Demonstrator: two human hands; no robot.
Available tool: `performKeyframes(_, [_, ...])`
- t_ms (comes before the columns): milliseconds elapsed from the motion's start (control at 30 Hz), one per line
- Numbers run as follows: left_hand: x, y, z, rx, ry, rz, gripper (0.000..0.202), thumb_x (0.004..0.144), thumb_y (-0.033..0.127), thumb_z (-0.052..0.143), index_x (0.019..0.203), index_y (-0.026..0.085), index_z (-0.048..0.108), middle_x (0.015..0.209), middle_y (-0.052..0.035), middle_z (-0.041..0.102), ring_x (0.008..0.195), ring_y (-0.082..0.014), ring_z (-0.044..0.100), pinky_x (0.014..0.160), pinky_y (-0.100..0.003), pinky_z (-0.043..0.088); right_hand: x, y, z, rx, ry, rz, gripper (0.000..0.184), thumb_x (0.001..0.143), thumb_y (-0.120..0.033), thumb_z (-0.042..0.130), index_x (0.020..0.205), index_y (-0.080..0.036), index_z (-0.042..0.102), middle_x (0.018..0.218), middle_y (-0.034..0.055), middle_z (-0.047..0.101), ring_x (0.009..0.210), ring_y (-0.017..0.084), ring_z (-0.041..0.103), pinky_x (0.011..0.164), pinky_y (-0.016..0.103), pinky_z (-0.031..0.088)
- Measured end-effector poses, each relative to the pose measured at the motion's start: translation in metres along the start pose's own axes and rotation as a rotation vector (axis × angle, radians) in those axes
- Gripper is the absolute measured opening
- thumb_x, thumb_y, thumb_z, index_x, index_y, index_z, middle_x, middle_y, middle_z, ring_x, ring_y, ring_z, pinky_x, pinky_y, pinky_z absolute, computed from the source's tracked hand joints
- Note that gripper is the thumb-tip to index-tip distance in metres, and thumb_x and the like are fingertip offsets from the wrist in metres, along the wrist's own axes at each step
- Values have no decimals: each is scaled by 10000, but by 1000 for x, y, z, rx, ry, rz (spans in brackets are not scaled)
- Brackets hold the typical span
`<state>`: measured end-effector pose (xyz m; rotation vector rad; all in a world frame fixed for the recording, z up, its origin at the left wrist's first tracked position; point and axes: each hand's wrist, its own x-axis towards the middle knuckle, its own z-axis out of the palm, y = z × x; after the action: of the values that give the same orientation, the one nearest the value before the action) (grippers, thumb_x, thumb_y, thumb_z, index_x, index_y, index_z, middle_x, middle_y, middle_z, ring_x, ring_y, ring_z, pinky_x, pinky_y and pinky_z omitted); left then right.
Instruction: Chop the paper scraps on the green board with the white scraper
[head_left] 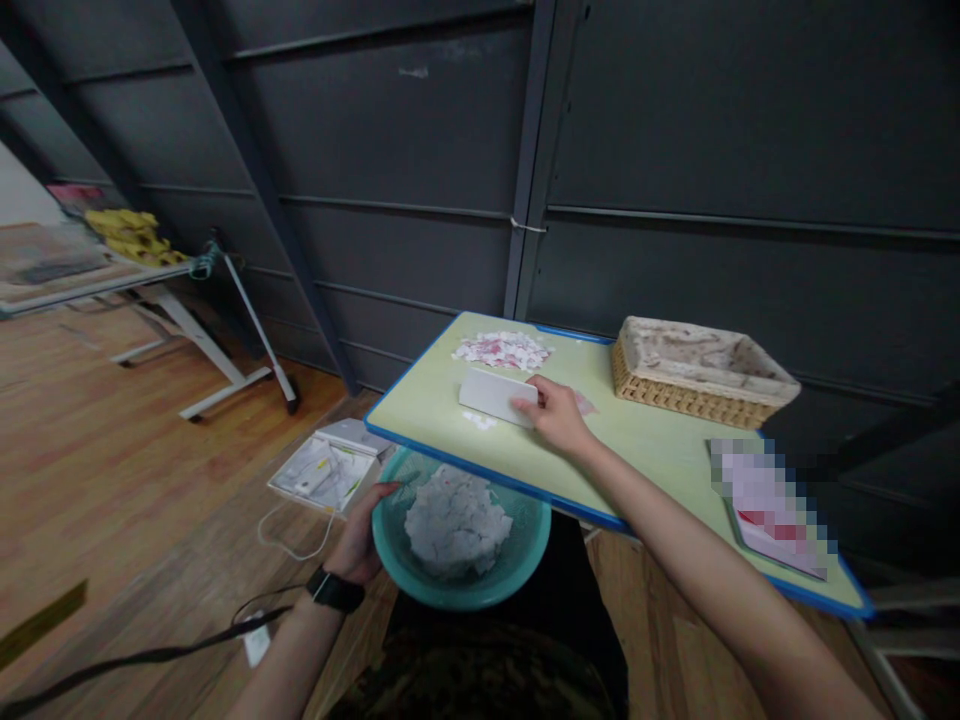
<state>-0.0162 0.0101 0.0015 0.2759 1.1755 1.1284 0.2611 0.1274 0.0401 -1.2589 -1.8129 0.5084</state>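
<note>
My right hand (553, 412) grips a white flat card (495, 396) standing on its edge on the pale green table (660, 450). Beyond the card lies a pile of white and pink paper scraps (502, 350); a few loose scraps (480, 421) lie near the table's front edge. My left hand (364, 540), with a black watch on the wrist, holds the rim of a teal bowl (517, 575) just below the table's front edge. The bowl is filled with white paper scraps (457, 525).
A wicker basket (701, 372) stands at the table's back right. A blurred booklet (772, 510) lies at the near right. On the wooden floor lie a white flat box (326, 468) and cables. Another table (112, 280) with yellow items stands far left. A dark wall is behind.
</note>
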Motion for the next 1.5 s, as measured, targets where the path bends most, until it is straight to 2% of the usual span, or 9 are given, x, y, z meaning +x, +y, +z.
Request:
performKeyframes(200, [2,1,-2,30,-14,-23,113,802,171,587,766,127,684,587,-65,740,473,-200,665,516,-316,556,10,21,4,227,19,135,487,699,-372,641,1140,-171,591,886,33,676,701,170,570,606,267,422])
performKeyframes(333, [4,1,-4,28,-14,-18,100,796,176,594,767,133,679,588,-64,743,477,-201,669,520,-315,561,11,23,3,273,-11,146,442,651,-361,682,1041,-158,629,943,58,687,770,177,591,644,278,455])
performKeyframes(600, [2,1,-4,34,-2,-67,147,818,210,582,786,119,694,622,-89,759,517,-220,694,564,-334,572,2,3,1,399,-331,179,433,657,-356,727,1021,-142,629,796,18,658,588,119,540,479,224,401])
performKeyframes(1000, [-2,3,0,25,-13,-22,182,848,161,537,762,121,692,552,-55,724,468,-189,660,528,-302,543,-3,-7,1,590,-568,283,503,568,-352,850,988,-193,622,761,-7,648,598,138,589,453,219,430])
performKeyframes(1100, [-2,3,0,11,-1,-19,181,843,158,541,750,124,693,542,-51,719,447,-183,649,502,-294,529,0,-6,1,659,-431,289,552,577,-385,844,1046,-199,622,797,2,662,607,145,589,480,238,439])
performKeyframes(1200, [0,2,-1,-6,-4,-29,127,811,161,586,761,125,698,575,-57,738,472,-190,667,540,-304,549,7,3,-2,604,-54,225,572,627,-456,792,1104,-201,604,859,28,674,641,167,594,518,269,452])
performKeyframes(1333, [4,-3,-3,-49,6,-5,73,786,165,619,780,140,687,635,-56,766,555,-207,713,629,-325,578,18,21,-19,264,363,127,510,745,-507,667,1137,-192,582,922,69,683,727,213,609,604,313,464])
performKeyframes(1400, [6,-8,-4,-69,-5,-17,82,785,170,623,818,139,691,663,-57,775,600,-216,728,647,-328,581,21,28,-29,54,479,130,427,801,-496,599,1086,-178,594,867,71,677,717,218,591,630,320,444])
performKeyframes(1500, [13,-21,-6,-59,-35,-42,117,780,171,626,860,126,699,676,-67,778,628,-234,735,643,-338,579,22,32,-40,-225,527,137,318,869,-455,501,955,-174,619,790,69,658,676,203,546,620,295,376])
